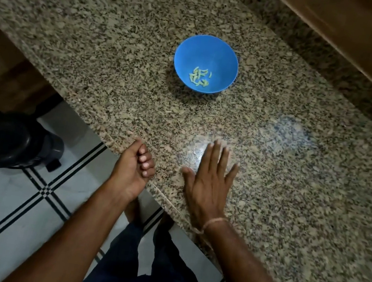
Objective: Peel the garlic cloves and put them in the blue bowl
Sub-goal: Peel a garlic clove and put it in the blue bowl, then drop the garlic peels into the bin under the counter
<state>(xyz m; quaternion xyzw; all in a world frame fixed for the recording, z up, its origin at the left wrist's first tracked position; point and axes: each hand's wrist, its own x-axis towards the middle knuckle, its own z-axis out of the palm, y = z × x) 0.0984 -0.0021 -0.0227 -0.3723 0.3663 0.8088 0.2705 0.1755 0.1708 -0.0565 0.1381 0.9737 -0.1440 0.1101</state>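
We judge the task to be at or very near its end. The blue bowl [217,53] stands upright on the granite desk [100,31], a little above the centre of the frame, and a small heap of pale, peeled garlic cloves [199,76] lies on its floor, towards the side nearer to us. Nowhere on the visible desk do we find an unpeeled clove, a whole bulb or any loose skins, though the speckled stone and the blur of the picture could hide thin scraps. The right hand [208,180] lies flat on the desk in the lower middle of the frame, fingers straight and spread, holding nothing, well apart from the bowl; a thin thread band [215,221] circles its wrist. The left hand [134,167] sits just at the desk's front edge, beside the right one, its fingers curled in towards the palm; we see nothing in it, and cannot tell whether it hides any scraps. This pairing, a flat palm beside a cupped one at the edge, reads to us as tidying rather than peeling. A dark bin [18,142] stands on the tiled floor [1,209] at the lower left. What is left, if anything, seems to be only clearing away the waste.
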